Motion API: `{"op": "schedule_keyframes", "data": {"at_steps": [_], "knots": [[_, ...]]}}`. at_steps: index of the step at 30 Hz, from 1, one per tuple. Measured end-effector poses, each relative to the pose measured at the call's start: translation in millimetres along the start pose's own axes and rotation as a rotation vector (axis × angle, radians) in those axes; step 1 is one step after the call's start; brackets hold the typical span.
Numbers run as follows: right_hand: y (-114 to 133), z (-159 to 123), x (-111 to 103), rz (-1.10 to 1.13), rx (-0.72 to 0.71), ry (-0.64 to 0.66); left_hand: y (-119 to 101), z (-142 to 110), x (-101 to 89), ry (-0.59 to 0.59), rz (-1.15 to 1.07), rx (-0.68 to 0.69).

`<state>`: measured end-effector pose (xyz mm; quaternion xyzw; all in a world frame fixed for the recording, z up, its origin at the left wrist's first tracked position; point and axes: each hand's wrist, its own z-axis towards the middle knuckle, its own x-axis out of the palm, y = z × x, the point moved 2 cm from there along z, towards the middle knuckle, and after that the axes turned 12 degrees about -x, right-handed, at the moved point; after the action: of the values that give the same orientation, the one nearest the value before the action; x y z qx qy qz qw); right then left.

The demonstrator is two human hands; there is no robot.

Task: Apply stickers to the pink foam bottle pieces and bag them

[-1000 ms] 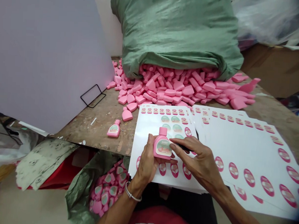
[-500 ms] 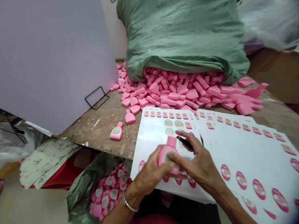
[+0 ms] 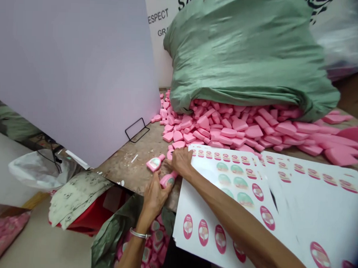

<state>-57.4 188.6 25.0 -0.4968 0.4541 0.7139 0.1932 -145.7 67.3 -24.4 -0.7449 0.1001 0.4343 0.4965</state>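
While your left hand (image 3: pixel 155 198) clenches a labelled pink bottle (image 3: pixel 168 180) at the table's edge, your right hand (image 3: pixel 180 161) curls beside a pink blank (image 3: pixel 170 153), its grip impossible to tell. A second labelled bottle (image 3: pixel 155 163) lies on the wooden table (image 3: pixel 127 167), just left of the sticker sheet (image 3: pixel 194 198).

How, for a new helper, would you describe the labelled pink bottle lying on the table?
Find the green woven sack spilling pink bottle blanks. Below the pile's left end, on the wooden tabletop, lies the bottle, left of the white label sheets. Unlike the blanks it wears a label, and unlike the one in the left hand, nothing holds it.
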Motion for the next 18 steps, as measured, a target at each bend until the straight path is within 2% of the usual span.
{"op": "schedule_keyframes", "data": {"at_steps": [3, 5, 6, 7, 8, 10, 12, 13, 15, 16, 18], "knots": [[-6, 2, -3, 0.064, 0.014, 0.037, -7, 0, -15.9, -0.214, 0.061, 0.051], [-19, -10, -16, 0.207, -0.009, 0.098, -15, 0, -27.4, -0.306, -0.067, 0.103], [-25, -18, -22, 0.370, -0.023, 0.149, -21, 0, -30.5, -0.288, -0.195, 0.116], [-30, -29, -29, 0.590, -0.030, 0.209, -27, 0, -30.6, -0.215, -0.356, 0.115], [-33, -41, -34, 0.843, -0.020, 0.268, -35, -1, -27.6, -0.093, -0.541, 0.102], [-35, -68, -40, 1.289, 0.048, 0.336, -56, -9, -13.4, 0.232, -0.921, 0.049], [-35, -94, -41, 1.487, 0.129, 0.300, -76, -24, 4.5, 0.502, -1.213, -0.005], [-37, -106, -41, 1.508, 0.157, 0.262, -84, -32, 12.2, 0.578, -1.305, -0.023], [-43, -126, -44, 1.405, 0.152, 0.196, -91, -43, 22.3, 0.627, -1.341, -0.045], [-49, -135, -47, 1.294, 0.126, 0.156, -89, -44, 23.7, 0.595, -1.277, -0.041], [-66, -148, -58, 1.026, 0.089, 0.033, -78, -35, 17.8, 0.406, -0.881, 0.003]]}}
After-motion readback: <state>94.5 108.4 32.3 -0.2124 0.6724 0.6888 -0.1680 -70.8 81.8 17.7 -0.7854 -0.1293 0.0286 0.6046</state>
